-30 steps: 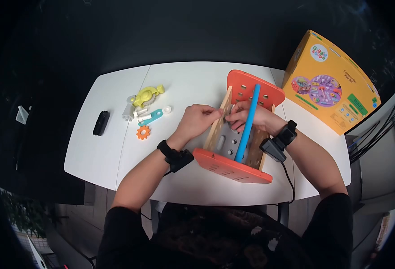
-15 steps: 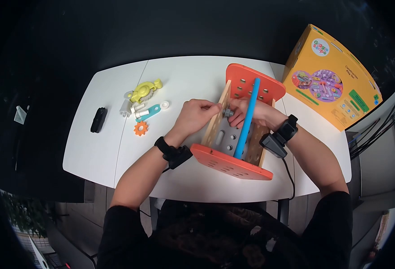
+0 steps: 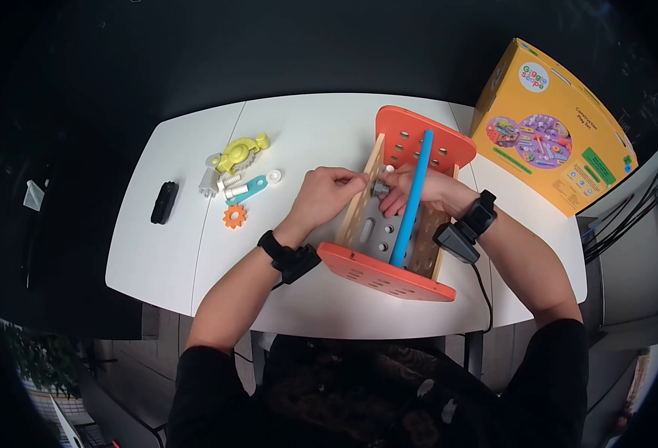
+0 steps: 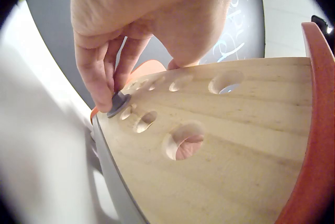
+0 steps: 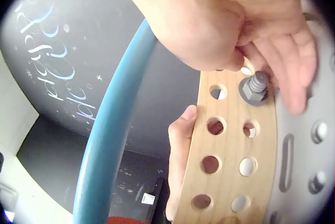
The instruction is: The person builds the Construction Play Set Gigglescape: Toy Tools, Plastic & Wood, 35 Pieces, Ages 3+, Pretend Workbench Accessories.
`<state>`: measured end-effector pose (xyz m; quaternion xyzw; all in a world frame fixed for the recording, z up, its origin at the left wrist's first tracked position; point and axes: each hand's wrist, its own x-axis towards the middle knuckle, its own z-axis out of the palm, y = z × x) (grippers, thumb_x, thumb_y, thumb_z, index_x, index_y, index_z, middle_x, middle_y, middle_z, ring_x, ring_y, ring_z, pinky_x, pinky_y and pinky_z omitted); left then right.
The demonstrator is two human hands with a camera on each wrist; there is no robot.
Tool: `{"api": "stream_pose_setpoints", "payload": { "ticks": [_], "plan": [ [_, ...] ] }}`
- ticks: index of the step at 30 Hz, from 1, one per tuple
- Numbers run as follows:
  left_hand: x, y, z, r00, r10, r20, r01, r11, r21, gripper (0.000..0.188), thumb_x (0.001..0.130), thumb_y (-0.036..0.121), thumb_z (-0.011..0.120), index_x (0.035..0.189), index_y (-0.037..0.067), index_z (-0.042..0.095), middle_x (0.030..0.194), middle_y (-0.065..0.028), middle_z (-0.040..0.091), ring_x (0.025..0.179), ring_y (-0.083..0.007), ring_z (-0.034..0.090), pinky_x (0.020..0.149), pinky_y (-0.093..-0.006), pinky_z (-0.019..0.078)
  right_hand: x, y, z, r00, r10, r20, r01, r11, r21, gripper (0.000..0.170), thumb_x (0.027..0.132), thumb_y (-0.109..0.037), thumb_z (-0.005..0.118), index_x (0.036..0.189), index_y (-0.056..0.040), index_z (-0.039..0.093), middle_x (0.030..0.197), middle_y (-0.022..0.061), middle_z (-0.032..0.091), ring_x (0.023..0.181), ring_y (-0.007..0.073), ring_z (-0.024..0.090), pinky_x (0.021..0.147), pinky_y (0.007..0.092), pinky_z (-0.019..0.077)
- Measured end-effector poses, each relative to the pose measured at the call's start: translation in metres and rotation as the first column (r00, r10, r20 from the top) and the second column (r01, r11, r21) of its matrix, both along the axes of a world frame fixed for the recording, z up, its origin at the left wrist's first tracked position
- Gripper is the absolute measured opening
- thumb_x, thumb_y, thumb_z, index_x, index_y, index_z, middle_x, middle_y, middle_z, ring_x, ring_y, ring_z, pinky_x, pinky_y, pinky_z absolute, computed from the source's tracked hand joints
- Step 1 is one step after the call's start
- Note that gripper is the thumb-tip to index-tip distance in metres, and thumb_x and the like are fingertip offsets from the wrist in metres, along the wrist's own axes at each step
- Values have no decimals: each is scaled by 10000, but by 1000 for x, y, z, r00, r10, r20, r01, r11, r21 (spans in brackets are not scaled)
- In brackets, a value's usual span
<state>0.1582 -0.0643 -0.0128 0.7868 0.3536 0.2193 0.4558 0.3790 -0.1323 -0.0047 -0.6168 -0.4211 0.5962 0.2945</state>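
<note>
A toy toolbox with orange end panels (image 3: 389, 274), a blue bar handle (image 3: 413, 198) and a holed wooden side panel (image 5: 209, 145) stands on the table. Through that panel runs a grey bolt (image 5: 259, 77), with a grey hex nut (image 5: 255, 94) around its threaded end inside the box. On the outer face, my left hand (image 4: 141, 20) holds the bolt's flat head (image 4: 119, 104) with its fingertips, its thumb at the panel's top edge. Under the handle, my right hand (image 5: 246, 25) reaches into the box, its fingers extended beside the bolt and nut.
At the left lie a yellow-green toy saw (image 3: 241, 153), a grey piece (image 3: 209, 181), white screws (image 3: 232, 187), a teal strip (image 3: 248, 189), a white ring (image 3: 273, 177) and an orange gear (image 3: 234, 216). A black object (image 3: 165, 202) sits farther left. The yellow box (image 3: 553, 127) stands back right.
My right fingers have straightened and drawn back from the bolt, so the grey nut now shows. The left hand stays at the wooden panel. The head view has shifted slightly.
</note>
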Motion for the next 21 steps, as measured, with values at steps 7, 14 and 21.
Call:
{"api": "stream_pose_setpoints", "payload": {
  "ticks": [7,14,21],
  "plan": [
    [0,0,-1,1000,2,18,-2,1000,-22,369,925,292,641,1119,-2,754,969,-133,772,913,-168,714,874,-300,542,-1,-5,-3,997,-25,69,17,993,115,312,948,-303,706,1027,-16,611,902,109,718,781,193,742,634,266,574],
    [1,-1,0,1000,5,22,-5,1000,-7,354,924,275,639,1111,-4,754,971,-132,772,917,-168,716,874,-299,542,-1,-4,2,986,82,148,-91,994,54,343,1016,-324,614,1120,1,640,985,136,731,846,182,738,702,267,556],
    [0,-2,-1,1000,7,24,-7,1000,-11,343,921,262,642,1109,-4,755,970,-135,773,919,-173,718,872,-299,543,-7,-4,8,997,-48,58,50,998,-26,315,996,-283,609,1074,21,641,847,151,736,751,190,732,627,259,557]
  ]
}}
